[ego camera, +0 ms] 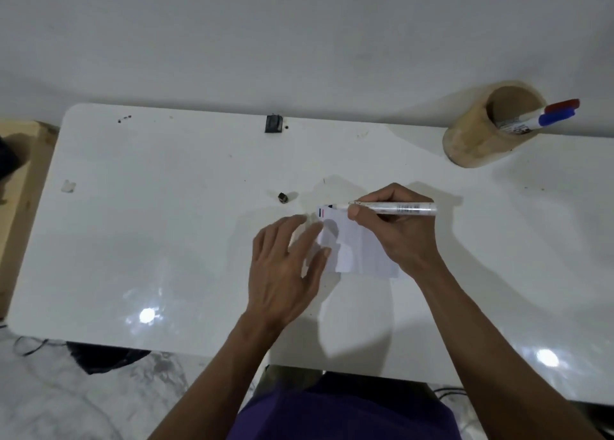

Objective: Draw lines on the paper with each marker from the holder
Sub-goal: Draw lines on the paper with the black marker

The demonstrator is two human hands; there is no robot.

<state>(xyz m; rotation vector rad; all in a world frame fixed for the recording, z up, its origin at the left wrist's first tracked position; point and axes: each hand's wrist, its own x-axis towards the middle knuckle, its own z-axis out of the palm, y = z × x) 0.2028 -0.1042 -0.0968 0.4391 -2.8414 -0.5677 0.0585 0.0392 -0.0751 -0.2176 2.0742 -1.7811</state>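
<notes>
A small white paper (357, 245) lies mid-table, bearing a short blue line and a red line at its top left corner. My right hand (398, 230) grips an uncapped white marker (395, 208) lying almost flat, its dark tip at the paper's top edge, right of those lines. My left hand (285, 267) rests flat with fingers spread, fingertips on the paper's left edge. A small dark cap (283, 197) lies on the table left of the paper. A tan cylindrical holder (478, 134) stands at the back right with a red-capped marker (561, 105) and a blue-capped marker (555, 119) in it.
The white table (149, 240) is glossy with light reflections. A black clip (274, 124) sits at its far edge, and a small translucent scrap (68, 186) lies at the left. A wooden piece (20, 180) stands beyond the left edge. Cables lie on the floor below.
</notes>
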